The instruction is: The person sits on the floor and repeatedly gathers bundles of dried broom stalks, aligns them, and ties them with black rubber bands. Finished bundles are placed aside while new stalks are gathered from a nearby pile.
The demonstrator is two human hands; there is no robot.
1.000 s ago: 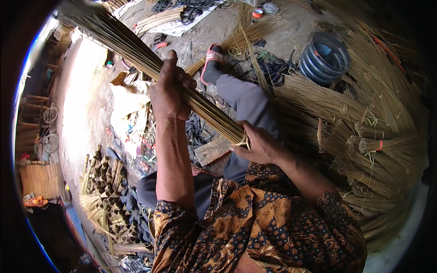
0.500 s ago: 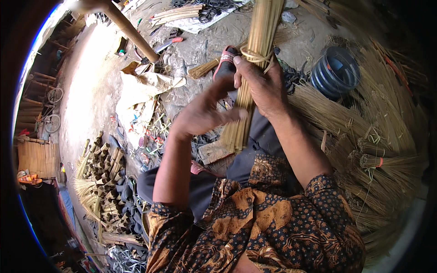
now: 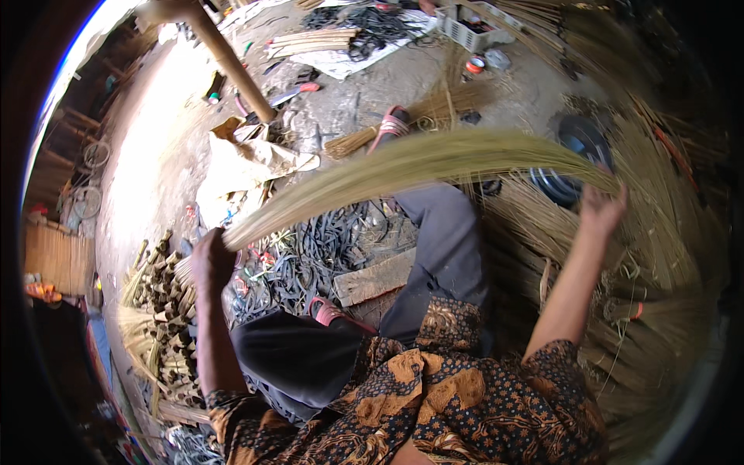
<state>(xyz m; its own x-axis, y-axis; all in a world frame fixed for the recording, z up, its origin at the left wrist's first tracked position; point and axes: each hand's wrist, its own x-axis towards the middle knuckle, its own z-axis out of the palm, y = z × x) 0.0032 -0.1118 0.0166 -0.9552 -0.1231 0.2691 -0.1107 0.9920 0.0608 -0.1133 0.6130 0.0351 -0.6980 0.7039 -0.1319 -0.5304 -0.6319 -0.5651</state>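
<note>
A long bundle of thin broom bristles point(image 3: 418, 167), yellow-green and bowed upward in the middle, stretches across in front of me, blurred by motion. My left hand point(image 3: 212, 260) is closed round its pale left end. At the right, the thinner end is gripped by my right hand point(image 3: 603, 203), beside a dark blue bucket point(image 3: 583, 143). Beyond the held bundle, another bristle bundle point(image 3: 353, 142) lies on the ground by my sandalled foot point(image 3: 391, 124). A wooden board point(image 3: 375, 277) rests below, between my legs.
Black strips point(image 3: 310, 252) litter the ground. Short tied bundles point(image 3: 167, 333) are piled at left, and loose bristles point(image 3: 659, 225) are heaped at right. A slanted pole point(image 3: 232, 66), a red-handled knife point(image 3: 298, 91), a cream sack point(image 3: 252, 159) and a white crate point(image 3: 477, 32) stand or lie farther out.
Earlier my right hand held an upright bundle with a ring round it, my left hand blurred beside it. Now my hands are wide apart, holding a bundle crosswise; I see no ring on it.
</note>
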